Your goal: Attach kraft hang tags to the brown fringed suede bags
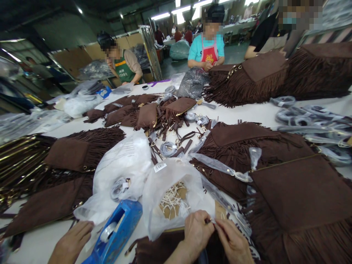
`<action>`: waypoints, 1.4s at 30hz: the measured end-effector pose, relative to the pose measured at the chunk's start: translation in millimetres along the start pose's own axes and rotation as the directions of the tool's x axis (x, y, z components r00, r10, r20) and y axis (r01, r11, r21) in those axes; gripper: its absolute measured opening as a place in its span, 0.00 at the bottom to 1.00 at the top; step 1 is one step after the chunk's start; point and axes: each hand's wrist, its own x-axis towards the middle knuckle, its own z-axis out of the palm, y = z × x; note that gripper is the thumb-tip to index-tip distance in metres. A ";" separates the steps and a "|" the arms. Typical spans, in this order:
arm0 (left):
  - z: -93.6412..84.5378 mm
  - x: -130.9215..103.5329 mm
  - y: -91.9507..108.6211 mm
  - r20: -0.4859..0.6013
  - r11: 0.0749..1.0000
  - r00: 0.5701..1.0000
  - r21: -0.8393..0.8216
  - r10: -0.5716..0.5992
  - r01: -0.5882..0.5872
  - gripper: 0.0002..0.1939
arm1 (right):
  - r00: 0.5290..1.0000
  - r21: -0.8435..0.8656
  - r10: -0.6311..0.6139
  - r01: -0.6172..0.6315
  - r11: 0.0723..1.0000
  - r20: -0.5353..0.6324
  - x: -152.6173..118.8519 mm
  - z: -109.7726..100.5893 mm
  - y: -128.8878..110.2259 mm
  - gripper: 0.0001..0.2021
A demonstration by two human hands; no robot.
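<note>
Near the bottom edge, my left hand (198, 228) and my right hand (233, 240) come together with fingertips pinched. Between them is a small thing, too hidden to name. Under my hands lies a brown suede-like bag (162, 245), mostly covered by them. A kraft-coloured tag (220, 211) shows just behind my right fingers. Beyond my left hand, an opened clear plastic bag (154, 190) with a barcode label holds tags with white strings (173, 201). Another person's hand (73, 240) rests at the lower left, beside a blue tape dispenser (123, 227).
Fringed brown bags lie at right (302, 194) and left (68, 154). Coiled straps in plastic (168, 148) and loose straps sit mid-table. More wrapped straps (316, 119) are piled at far right. Across the table stand co-workers, one in a red apron (209, 51), another in a green apron (125, 68).
</note>
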 end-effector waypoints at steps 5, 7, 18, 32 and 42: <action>-0.7 0.2 0.3 -0.010 1.000 1.000 -0.028 0.010 -0.010 0.16 | 0.996 -0.094 -0.085 0.081 0.992 -0.035 1.5 -0.1 -1.7 0.10; -1.0 0.5 1.0 -0.005 0.999 1.000 -0.033 0.010 -0.010 0.15 | 0.993 -0.140 -0.105 0.097 0.985 -0.052 1.1 0.7 -1.8 0.09; -2.5 3.3 0.7 0.047 0.995 0.998 -0.085 -0.043 0.047 0.13 | 0.996 -0.153 -0.071 0.064 0.986 -0.046 1.1 7.1 3.3 0.09; 4.7 -1.3 -9.4 -0.060 0.980 0.991 -0.155 0.118 -0.127 0.15 | 0.974 0.138 0.200 -0.214 0.967 0.110 2.1 -4.6 -2.5 0.08; 13.2 -3.4 -25.9 -0.162 0.830 0.818 0.201 0.552 -0.520 0.13 | 0.876 0.278 0.368 -0.455 0.846 0.313 6.3 -7.7 -3.6 0.12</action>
